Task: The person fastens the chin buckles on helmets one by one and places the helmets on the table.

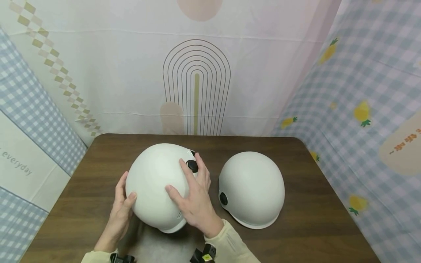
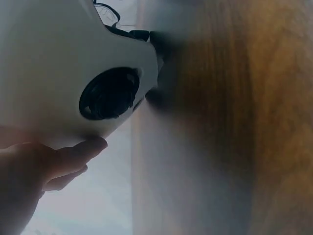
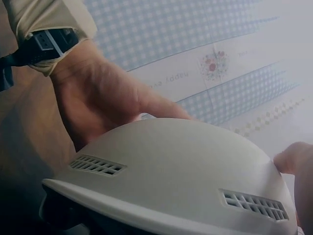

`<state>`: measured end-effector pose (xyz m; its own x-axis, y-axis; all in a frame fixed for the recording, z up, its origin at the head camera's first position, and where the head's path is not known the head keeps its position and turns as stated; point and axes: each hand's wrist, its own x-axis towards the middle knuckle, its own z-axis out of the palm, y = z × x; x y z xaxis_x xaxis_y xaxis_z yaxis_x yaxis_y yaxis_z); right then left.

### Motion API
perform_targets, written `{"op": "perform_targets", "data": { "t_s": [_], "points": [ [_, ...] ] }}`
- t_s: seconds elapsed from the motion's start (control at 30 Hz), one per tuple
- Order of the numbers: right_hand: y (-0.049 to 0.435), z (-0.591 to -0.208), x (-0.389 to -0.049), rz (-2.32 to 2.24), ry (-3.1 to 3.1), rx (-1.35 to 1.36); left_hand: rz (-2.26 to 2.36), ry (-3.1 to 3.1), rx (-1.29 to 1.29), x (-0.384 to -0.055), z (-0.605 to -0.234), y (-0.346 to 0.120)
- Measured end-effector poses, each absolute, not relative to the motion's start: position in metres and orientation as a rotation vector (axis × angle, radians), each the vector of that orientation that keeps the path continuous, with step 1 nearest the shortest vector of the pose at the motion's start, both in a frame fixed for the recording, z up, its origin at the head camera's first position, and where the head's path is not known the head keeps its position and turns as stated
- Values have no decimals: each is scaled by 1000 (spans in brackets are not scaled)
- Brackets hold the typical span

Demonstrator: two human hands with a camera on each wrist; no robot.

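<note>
A white helmet (image 1: 154,182) is held between both hands over the left part of the table, its dome facing up. My left hand (image 1: 120,212) grips its left side, thumb toward the top; in the left wrist view its fingers (image 2: 73,159) lie close to a round black disc (image 2: 110,93). My right hand (image 1: 195,199) holds the right side with spread, bent fingers beside another black disc (image 1: 192,166). Slotted vents (image 3: 254,203) show near the rim in the right wrist view. Whether the helmet touches the table is hard to tell.
A second white helmet (image 1: 253,186) rests dome-up on the brown wooden table (image 1: 312,219), right of the held one. Behind the table hangs a pale printed cloth (image 1: 131,80). Checked cloth (image 1: 329,109) borders the right side.
</note>
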<state>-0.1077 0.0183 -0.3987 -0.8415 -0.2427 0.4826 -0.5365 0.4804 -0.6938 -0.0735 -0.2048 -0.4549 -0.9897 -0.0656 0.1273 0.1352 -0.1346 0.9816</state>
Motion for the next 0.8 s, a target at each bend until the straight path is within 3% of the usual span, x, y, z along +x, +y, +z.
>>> {"op": "perform_targets", "data": {
  "t_s": [0.37,0.8],
  "points": [
    [19,-394,-112,1199,-2405,717,-2212,-2066,-52,-72,-457,-206],
    [18,-391,-117,1055,-2417,790,-1377,-2624,-177,-71,-421,-219]
  ]
}}
